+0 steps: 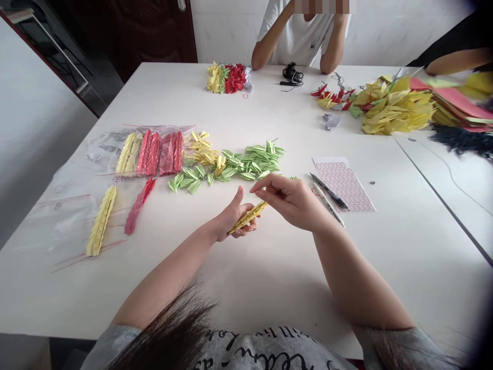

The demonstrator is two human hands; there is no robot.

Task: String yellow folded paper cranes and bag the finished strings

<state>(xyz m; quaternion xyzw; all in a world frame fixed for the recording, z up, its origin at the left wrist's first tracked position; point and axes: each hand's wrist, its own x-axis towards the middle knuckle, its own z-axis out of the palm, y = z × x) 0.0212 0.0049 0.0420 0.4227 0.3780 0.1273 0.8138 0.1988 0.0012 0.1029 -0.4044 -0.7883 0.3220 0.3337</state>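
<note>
A strip of folded yellow paper [246,219] lies slanted across the palm of my left hand [235,216], its fingers curled under it and the thumb raised. My right hand [290,201] is at the strip's upper end with its fingers bent together; what they pinch is too small to make out. Just beyond my hands are loose green folded pieces [254,160] and yellow ones [203,150]. To the left, a plastic bag [102,149] holds yellow and red strips. A yellow strip [100,221] and a red strip [139,206] lie nearer me.
Pens [330,191] rest on a label sheet [352,187] right of my hands. Across the white table [231,288] sits a person [304,36], near black cord [292,75]. Yellow paper pieces [398,107] are piled at the far right, by another person's arm [458,61].
</note>
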